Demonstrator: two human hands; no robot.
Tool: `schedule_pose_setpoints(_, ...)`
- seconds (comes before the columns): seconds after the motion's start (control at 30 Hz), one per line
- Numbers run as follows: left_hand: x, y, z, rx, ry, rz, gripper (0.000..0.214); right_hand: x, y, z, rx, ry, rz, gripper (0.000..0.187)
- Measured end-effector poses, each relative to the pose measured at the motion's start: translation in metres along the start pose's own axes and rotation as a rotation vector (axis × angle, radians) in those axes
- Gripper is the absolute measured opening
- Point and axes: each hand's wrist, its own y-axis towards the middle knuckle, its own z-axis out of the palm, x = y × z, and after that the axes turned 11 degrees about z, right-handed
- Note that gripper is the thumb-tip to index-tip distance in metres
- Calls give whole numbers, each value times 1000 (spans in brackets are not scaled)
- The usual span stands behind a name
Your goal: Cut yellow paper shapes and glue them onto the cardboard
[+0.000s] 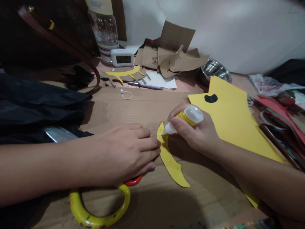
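Note:
My right hand [195,130] is wrapped round a small yellow glue bottle [188,117] with a white nozzle, tipped down so the tip touches the top of a curved yellow paper cut-out [172,165]. That cut-out lies on a brown cardboard sheet [133,105]. My left hand [126,152] lies flat beside it, fingers together, fingertips pressing the cut-out's left edge. Under my left palm sit scissors with a yellow handle loop [100,210] and a red one.
A large yellow paper sheet [228,117] with a black blob lies under my right forearm. Behind it are a steel bowl [214,70], torn cardboard scraps [173,57], a digital clock [122,58], a plastic bottle [105,30], and a purple pen [145,86]. Black fabric [35,101] covers the left; coloured paper [281,111] is piled on the right.

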Motion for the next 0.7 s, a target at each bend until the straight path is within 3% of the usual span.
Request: schedule_pose_setpoints(0.7, 1, 0, 0, -8, 42, 23, 26, 5, -3, -1, 101, 15, 11, 16)
